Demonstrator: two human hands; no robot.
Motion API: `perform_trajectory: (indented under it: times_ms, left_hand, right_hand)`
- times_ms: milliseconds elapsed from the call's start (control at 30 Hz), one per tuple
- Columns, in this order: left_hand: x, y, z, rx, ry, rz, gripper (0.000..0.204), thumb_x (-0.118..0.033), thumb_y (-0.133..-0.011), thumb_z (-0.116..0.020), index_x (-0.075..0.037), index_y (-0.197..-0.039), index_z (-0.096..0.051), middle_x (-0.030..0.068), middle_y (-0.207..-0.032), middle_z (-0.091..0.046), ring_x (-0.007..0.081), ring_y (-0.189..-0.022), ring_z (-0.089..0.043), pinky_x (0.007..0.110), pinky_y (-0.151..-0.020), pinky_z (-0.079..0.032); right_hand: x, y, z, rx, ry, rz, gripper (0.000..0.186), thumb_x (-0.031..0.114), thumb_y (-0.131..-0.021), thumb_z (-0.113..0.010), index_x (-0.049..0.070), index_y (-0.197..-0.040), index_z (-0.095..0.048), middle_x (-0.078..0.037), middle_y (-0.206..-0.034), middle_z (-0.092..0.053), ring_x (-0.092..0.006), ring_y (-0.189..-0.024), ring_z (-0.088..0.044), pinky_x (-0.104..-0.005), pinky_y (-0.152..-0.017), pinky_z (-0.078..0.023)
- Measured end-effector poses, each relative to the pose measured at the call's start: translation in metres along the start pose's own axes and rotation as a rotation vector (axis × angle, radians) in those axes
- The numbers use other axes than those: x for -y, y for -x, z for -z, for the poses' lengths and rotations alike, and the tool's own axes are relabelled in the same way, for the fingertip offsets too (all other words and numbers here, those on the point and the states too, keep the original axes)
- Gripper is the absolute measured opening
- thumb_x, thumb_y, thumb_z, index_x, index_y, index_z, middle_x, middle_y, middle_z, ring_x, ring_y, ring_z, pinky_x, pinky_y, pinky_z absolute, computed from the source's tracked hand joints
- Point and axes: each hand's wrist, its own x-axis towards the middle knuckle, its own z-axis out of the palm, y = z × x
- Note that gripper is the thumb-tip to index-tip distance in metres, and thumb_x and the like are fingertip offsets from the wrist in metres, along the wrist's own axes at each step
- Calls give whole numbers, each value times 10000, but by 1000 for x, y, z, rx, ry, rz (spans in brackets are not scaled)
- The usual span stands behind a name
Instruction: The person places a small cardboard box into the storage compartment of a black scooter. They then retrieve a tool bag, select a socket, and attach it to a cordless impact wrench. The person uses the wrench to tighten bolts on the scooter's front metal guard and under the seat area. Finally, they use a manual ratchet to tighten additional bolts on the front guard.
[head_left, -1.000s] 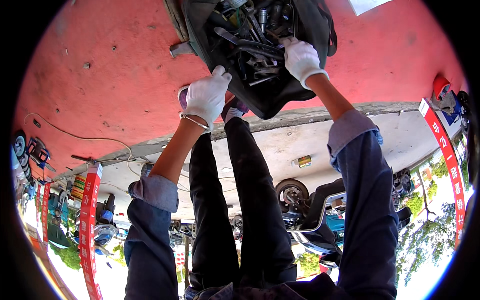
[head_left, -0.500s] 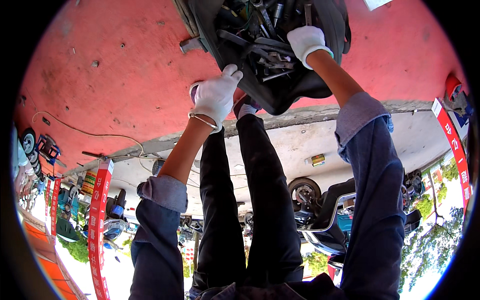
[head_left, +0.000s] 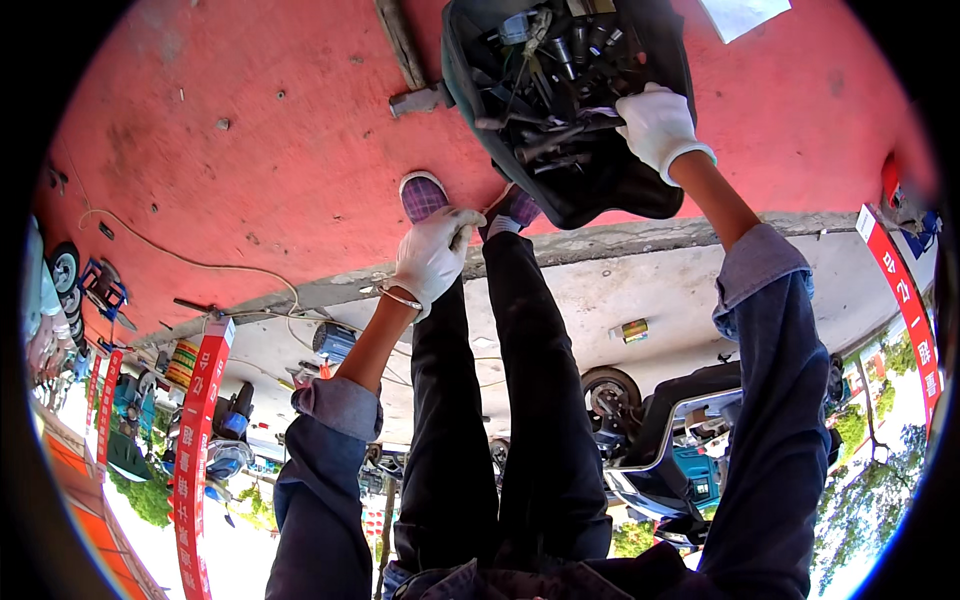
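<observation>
A black open tool bag (head_left: 615,200) lies on the red ground, filled with dark metal tools and sockets (head_left: 563,58). My right hand (head_left: 658,125), in a white glove, reaches over its right side. Its fingers are curled around a metal tool whose kind I cannot make out, among the others. Also gloved in white, my left hand (head_left: 435,258) hovers above my shoes, apart from the bag. Those fingers are bent and pressed together; whatever may be inside them is hidden.
A hammer (head_left: 420,98) with a wooden handle lies left of the bag. White paper (head_left: 745,12) is at the far right. A thin hose (head_left: 190,268) runs over the ground at left. Behind my legs are a small box (head_left: 630,331), a blue motor (head_left: 333,342) and a parked motorcycle (head_left: 650,430).
My left hand has drawn back from the bag's edge toward my shoes. My right hand has shifted right and nearer within the bag. The view has moved, showing more of the hammer.
</observation>
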Motion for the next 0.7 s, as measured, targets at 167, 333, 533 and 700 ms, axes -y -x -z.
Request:
perform_trajectory:
  times_ms: [167,333,533,700]
  left_hand:
    - [-37,4,-10,-79,366,65,143,-59,-871,-606,-18,-1005,-634,41,-882,-647,80,-785,-600,232,-664,-485]
    - [-71,-29,-20,-81,569,273,369,-233,-821,-686,31,-1066,-605,89,-908,-653,111,-811,-605,240,-694,-465]
    - [-81,-92,-34,97,85,257,406,-399,-909,-542,-9,-962,-640,93,-755,-639,149,-666,-569,286,-593,-437]
    - [-80,-88,-48,57,103,277,510,-482,-904,-469,-3,-838,-630,201,-734,-605,364,-723,-586,405,-649,-454]
  right_hand:
    - [8,22,-1,-252,-83,-46,44,62,-659,-591,69,-685,-626,-80,-723,-634,-259,-786,-587,-393,-641,-495]
    - [4,29,-14,-275,-135,-122,56,72,-669,-582,87,-682,-634,-70,-715,-630,-254,-799,-589,-386,-639,-491]
    - [3,28,-14,-319,-109,-69,51,96,-666,-590,100,-684,-638,-61,-712,-629,-238,-807,-587,-350,-665,-493]
    - [-4,37,-12,-341,-83,-108,192,77,-676,-596,98,-865,-624,-30,-818,-617,-217,-846,-569,-321,-688,-502]
